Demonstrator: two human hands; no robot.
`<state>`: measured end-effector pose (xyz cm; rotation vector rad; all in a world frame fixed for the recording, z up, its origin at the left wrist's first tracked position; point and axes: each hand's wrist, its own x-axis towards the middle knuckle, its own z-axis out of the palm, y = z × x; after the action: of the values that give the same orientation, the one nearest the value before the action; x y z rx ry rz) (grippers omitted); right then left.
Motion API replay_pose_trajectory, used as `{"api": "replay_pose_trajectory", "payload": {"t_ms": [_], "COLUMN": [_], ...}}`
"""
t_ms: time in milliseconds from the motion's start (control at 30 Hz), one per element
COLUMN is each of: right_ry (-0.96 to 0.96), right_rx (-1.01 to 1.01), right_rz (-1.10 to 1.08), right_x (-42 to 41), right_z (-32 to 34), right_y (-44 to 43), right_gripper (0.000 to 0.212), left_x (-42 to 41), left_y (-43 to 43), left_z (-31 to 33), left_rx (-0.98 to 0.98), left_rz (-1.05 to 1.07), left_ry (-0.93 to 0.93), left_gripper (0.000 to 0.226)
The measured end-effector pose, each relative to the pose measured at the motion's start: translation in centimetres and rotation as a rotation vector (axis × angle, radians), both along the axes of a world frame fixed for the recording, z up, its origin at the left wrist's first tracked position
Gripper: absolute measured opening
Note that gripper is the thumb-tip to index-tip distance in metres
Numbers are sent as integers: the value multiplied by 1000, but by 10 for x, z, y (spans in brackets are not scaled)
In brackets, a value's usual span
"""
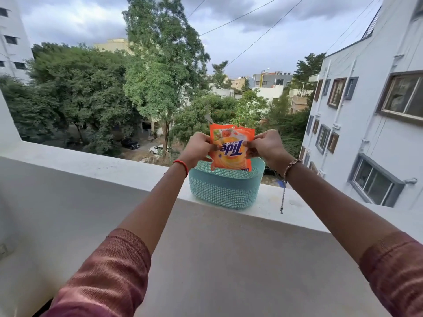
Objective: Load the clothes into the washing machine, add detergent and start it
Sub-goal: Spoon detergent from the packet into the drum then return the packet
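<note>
1. Orange detergent packet (231,148), upside down, held above the teal basket (225,187) on the balcony ledge (103,167).
2. Left hand (198,148) and right hand (265,146) each pinch a side edge.
3. Packet top possibly torn open.

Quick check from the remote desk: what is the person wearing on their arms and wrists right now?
Both arms carry reddish-pink woven sleeves pushed up, leaving the forearms bare. Near the left hand a thin red thread band circles the wrist. Near the right hand sits a beaded bracelet, with a thin dark chain dangling below it. No gloves, rings or watch are visible.
</note>
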<state>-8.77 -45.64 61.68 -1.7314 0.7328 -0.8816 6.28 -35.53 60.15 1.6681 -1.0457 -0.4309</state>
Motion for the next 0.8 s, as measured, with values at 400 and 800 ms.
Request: {"api": "replay_pose_trajectory", "payload": {"t_ms": [400,800], "right_ry": [411,549], "right_rx": [-128,-287], "right_rz": [-86,-62], "right_x": [40,42], "right_z": [-28,-30], "right_y": [-37,-38], "right_gripper": [21,18], "left_x": [34,37], "left_y": [-59,-67], "left_z": [-27,-26], "left_rx": [513,605], "left_rz": [-86,-49], "left_ry": [-49,-84], "left_gripper": [35,32]}}
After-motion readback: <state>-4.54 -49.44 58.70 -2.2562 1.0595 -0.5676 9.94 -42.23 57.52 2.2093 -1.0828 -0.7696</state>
